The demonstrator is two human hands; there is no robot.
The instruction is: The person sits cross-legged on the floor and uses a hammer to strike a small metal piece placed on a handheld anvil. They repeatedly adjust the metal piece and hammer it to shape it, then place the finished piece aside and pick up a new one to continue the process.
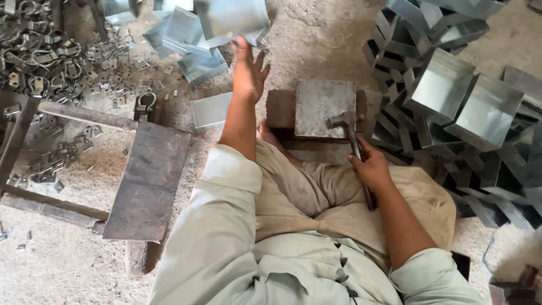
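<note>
I sit cross-legged on the ground. My left hand (249, 69) reaches forward with fingers spread, touching the lower edge of a shiny bent sheet-metal piece (232, 18) in a loose pile ahead. My right hand (370, 167) is closed around the handle of a hammer (351, 131), whose head rests on a flat steel block (323, 106) set on a brick in front of my knees. A flat metal sheet (210, 109) lies on the ground left of the block.
Square open sheet-metal boxes (464, 97) are stacked at the right. Several small metal brackets and clips (51, 53) litter the upper left. A rusty steel plate on a low frame (148, 179) stands to my left on sandy ground.
</note>
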